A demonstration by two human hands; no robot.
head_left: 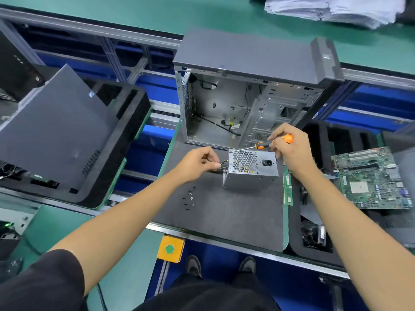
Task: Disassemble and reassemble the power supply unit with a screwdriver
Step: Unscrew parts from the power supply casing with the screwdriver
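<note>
Green factory flooring and blue conveyor framing surround a dark grey foam-topped worktop [224, 216] where the job is laid out. At its far edge stands the biggest item, a grey metal computer tower case [247, 86], side panel off and its bay empty of the supply. A green motherboard [372, 178] lies well apart to the right. Near the middle of the worktop sits the silver box-shaped power supply unit [251, 171], honeycomb vent facing up, its cover seemingly in place. The right hand [292, 149] grips the orange-and-black-handled screwdriver [269, 143], whose tip meets the unit's top far-left corner. The left hand [199, 164] pinches the unit's cable bundle [221, 167], fingers curled together. Several small dark screws [189, 198] lie loose nearby. By my judgement the unit is out of the case; whether this screw is going out or in cannot be told.
</note>
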